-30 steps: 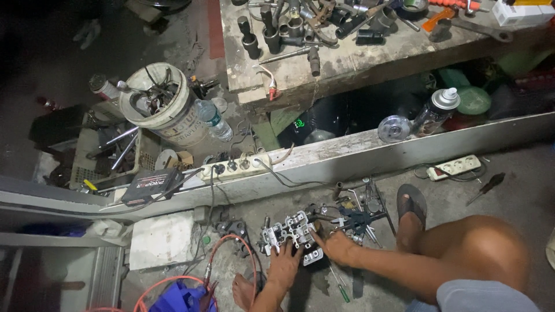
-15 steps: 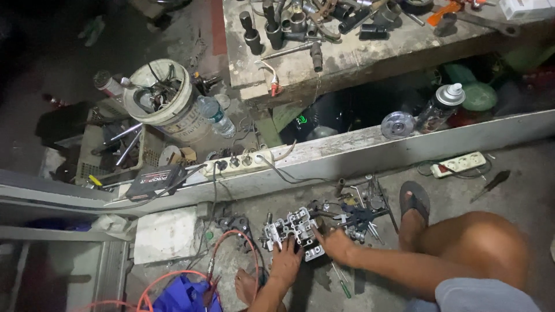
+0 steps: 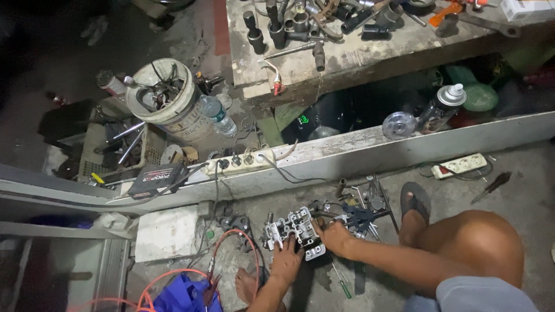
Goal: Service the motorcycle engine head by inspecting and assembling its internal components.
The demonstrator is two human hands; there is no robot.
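Hands on the metal engine part on the floor, near centre: left hand lies flat against its near edge, right hand grips its right side. Loose tools lie just right; work looks midway, part not reassembled

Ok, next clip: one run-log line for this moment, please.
scene: workshop floor | left hand: resting on grey metal engine part | right hand: gripping its right edge | nearby: power strip, screwdriver
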